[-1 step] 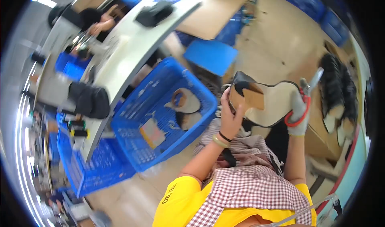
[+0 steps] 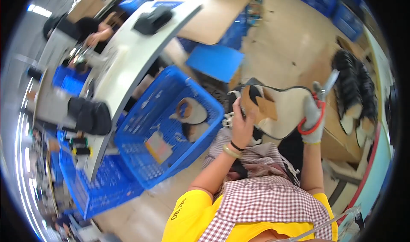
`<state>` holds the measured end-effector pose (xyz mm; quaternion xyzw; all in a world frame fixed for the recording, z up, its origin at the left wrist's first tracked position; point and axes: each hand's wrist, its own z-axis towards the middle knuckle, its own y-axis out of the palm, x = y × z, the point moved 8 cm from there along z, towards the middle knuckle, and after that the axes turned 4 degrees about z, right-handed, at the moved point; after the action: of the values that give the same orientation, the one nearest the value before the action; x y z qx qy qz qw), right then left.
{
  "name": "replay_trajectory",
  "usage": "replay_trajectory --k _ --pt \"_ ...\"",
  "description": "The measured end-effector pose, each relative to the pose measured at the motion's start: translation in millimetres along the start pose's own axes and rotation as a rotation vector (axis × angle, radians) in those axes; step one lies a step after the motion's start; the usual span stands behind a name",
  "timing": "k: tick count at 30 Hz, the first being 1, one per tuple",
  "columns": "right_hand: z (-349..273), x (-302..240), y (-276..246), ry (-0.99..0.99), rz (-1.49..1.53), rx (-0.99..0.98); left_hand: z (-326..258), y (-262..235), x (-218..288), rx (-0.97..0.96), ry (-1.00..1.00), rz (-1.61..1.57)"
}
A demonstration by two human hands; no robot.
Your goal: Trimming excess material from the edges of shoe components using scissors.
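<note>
**A pale, flat piece, held between a bare hand and a gloved hand**

At the left there was a long white table [image 2: 121, 77], and beside it a blue crate [image 2: 188, 157]. In the crate lay a pale cut part [image 2: 199, 112] with a round opening, and also some smaller parts.

To the right of the crate was the left hand [image 2: 243, 125], which was bare. It was grasping the left end of the pale piece [image 2: 287, 107], with its fingers [image 2: 237, 106] along the near side of a tan flap [image 2: 265, 108]. How strongly it pressed, I could not tell.

The pale piece was in the air, in front of the checked apron [image 2: 273, 199], between both hands. It had a dark border and a waist in its outline. I would judge it light, and rather soft: it could probably bend, but it seemed to keep its form when supported at two ends. It did not look fragile. The face might be a little smooth, so a flat pinch near the dark border appeared the safer hold, while the tan flap could fold if one pulled it alone.

The right hand [image 2: 313, 116], in a grey glove, was clasping the scissors [image 2: 321, 110] by their red handles, blades turned upward and away. Its thumb side lay against the right end of the piece; whether it pinched it, I could not tell.

At the far right, two rows of dark parts [image 2: 348, 81] rested near a cardboard box [image 2: 341, 144].
</note>
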<state>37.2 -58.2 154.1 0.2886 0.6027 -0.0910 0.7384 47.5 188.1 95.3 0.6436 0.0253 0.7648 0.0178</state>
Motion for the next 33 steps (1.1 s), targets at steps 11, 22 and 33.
replay_trajectory --k 11,22,33 --pt "51.9 13.8 -131.4 -0.214 -0.832 0.331 -23.7 132.5 -96.6 -0.286 -0.82 -1.132" --pt "77.9 49.8 -155.0 -0.012 -1.246 -0.004 -52.1 112.6 -90.6 -0.672 -0.268 0.251" --pt "54.9 60.2 -163.9 0.104 -0.932 0.195 -46.0 119.8 -101.9 -0.573 -0.54 -0.013"
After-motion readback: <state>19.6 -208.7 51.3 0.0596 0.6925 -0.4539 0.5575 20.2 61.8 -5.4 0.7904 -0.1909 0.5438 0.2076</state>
